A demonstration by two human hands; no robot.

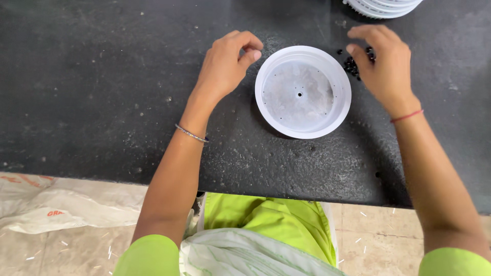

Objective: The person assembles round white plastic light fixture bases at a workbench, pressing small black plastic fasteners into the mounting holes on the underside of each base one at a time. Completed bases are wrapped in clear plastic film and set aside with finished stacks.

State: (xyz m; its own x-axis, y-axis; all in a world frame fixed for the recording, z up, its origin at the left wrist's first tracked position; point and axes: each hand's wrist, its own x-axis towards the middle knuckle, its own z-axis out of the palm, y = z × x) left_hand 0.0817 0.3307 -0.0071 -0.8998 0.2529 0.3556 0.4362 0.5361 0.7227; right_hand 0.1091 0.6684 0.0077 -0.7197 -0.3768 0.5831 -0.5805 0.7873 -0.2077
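Round white plastic dish, centre frame, on dark stone tabletop. Left hand loosely curled, empty, beside it. Right hand pinching at small black beads, upper right.

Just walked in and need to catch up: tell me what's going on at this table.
A person works at a dark speckled stone table. A round white plastic dish with small holes in its base lies between the hands. The left hand rests by the dish's left rim, fingers curled, holding nothing that shows. The right hand reaches into a small pile of tiny black beads beside the dish's right rim. A stack of similar white dishes sits at the far edge.
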